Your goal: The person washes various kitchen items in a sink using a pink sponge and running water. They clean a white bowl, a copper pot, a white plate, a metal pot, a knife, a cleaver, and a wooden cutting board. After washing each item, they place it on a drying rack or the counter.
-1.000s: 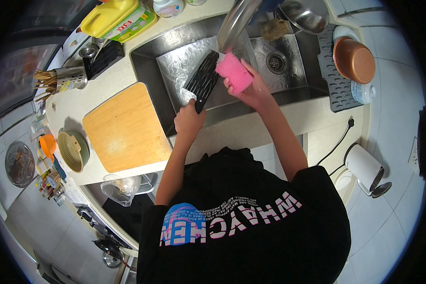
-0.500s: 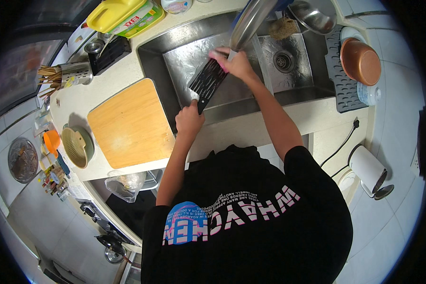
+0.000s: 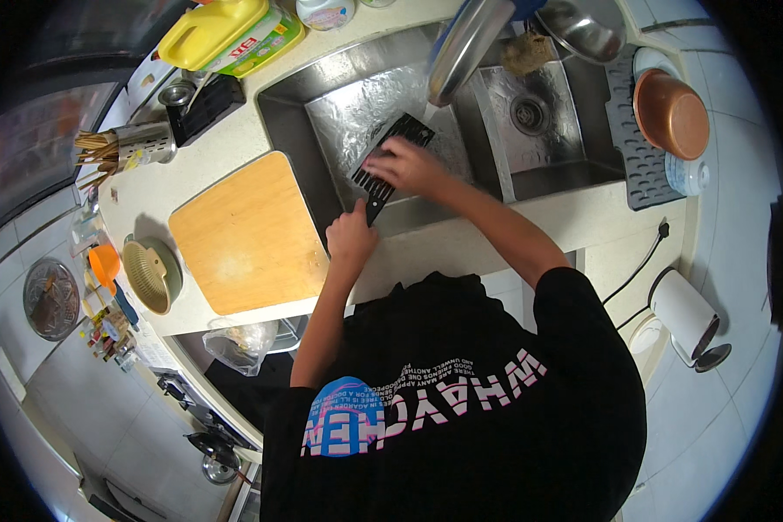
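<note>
My left hand is closed round the black handle of a cleaver. The cleaver's broad blade is dark with pale streaks and slants up and to the right over the left basin of the steel sink. My right hand presses bent fingers against the middle of the blade. Whatever may lie under those fingers is hidden in this view. Past the blade's tip hangs the thick metal faucet. The basin floor below looks wet.
Left of the sink lies a wooden cutting board, with a colander beyond it. A yellow jug stands behind. A brown scrubber and steel bowl sit by the right basin; a copper-coloured pot rests on a grey mat.
My right hand has slid down the blade from its far end to its middle. Pink showing at its fingers earlier is no longer plain. My left hand keeps its hold on the handle.
</note>
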{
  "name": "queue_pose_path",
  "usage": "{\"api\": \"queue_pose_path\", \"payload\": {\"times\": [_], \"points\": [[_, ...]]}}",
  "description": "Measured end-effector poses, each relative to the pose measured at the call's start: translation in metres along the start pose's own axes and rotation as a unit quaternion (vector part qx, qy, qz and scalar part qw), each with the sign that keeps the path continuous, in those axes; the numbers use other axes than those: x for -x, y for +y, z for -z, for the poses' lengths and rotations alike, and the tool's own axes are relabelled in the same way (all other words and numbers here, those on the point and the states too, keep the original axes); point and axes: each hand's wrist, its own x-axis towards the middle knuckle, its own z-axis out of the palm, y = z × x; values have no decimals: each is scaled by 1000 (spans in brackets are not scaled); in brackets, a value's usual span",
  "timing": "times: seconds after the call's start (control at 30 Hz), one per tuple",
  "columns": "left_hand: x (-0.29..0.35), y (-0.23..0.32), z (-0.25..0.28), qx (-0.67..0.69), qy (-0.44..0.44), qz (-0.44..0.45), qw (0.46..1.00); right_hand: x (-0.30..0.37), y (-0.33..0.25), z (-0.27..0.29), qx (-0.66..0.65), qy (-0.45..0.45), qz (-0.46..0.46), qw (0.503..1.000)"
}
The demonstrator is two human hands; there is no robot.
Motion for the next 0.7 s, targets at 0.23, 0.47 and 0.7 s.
{"api": "queue_pose_path", "payload": {"times": [0.23,0.47,0.7], "points": [[-3,1,-7,0,25,-8,1000,0,-28,-1,-71,-9,59,996],[9,8,-4,9,40,-25,999,-7,-3,0,123,96,-54,986],[7,16,4,38,37,0,999,-8,-19,16,139,166,-87,972]]}}
